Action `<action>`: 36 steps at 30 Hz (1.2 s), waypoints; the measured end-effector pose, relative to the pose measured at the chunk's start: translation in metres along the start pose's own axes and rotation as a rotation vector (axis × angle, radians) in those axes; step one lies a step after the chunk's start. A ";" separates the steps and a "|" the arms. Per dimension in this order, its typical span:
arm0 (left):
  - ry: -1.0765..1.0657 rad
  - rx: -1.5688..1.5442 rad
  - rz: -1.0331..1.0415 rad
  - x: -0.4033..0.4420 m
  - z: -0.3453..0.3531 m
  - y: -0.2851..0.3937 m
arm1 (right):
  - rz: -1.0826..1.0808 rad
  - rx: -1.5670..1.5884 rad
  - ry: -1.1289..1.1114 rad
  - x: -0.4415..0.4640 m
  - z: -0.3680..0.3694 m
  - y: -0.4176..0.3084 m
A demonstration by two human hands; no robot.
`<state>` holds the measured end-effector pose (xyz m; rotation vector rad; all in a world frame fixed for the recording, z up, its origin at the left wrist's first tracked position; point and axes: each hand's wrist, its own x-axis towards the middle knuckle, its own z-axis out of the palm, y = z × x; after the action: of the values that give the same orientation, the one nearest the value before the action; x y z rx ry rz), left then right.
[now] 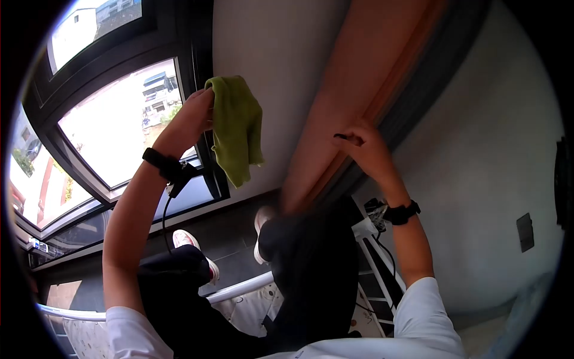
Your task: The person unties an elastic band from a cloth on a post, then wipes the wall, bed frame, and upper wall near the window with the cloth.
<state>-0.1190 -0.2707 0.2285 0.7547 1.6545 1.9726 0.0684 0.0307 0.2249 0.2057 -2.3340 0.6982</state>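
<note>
A green cloth (235, 128) hangs down from my left hand (200, 113), whose fingers are closed on its upper edge beside the dark window frame. My right hand (366, 145) is in front of the orange-brown curtain (353, 84), its thumb and fingers bent toward each other. A small black object (341, 136) shows at the tips of its fingers; what it is cannot be made out. The two hands are well apart. Both wrists wear black straps with a device and a cable.
The dark-framed window (128, 119) stands at the left. A grey curtain (442, 78) runs beside the orange-brown one. Below are my legs, white shoes (186, 239), a white metal rail (242, 288) and dark floor tiles. A switch plate (525, 233) is on the right wall.
</note>
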 end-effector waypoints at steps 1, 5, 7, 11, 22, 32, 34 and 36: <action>-0.067 0.049 -0.024 -0.003 0.008 0.003 | 0.216 0.049 -0.082 -0.014 -0.016 0.002; -0.309 0.550 -0.036 -0.016 0.061 0.006 | 0.714 0.417 -0.105 -0.072 -0.057 -0.006; -0.356 0.578 -0.020 -0.022 0.082 -0.008 | 0.814 0.530 -0.061 -0.104 -0.068 -0.011; -0.362 0.534 0.120 -0.041 0.113 -0.018 | 1.009 0.847 0.005 -0.157 -0.086 -0.007; -0.466 0.561 0.221 -0.017 0.233 -0.041 | 0.999 1.260 0.096 -0.185 -0.093 0.017; -0.759 0.565 0.055 -0.008 0.262 -0.076 | 0.748 0.147 -0.261 -0.197 -0.111 0.025; -0.695 0.501 0.026 -0.010 0.256 -0.074 | 0.552 0.056 -0.338 -0.197 -0.111 0.036; -0.669 0.523 0.046 -0.014 0.253 -0.073 | 0.571 0.018 -0.428 -0.190 -0.113 0.036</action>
<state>0.0597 -0.0808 0.1879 1.4556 1.7084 1.0958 0.2642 0.1138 0.1549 -0.3571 -2.8277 1.0258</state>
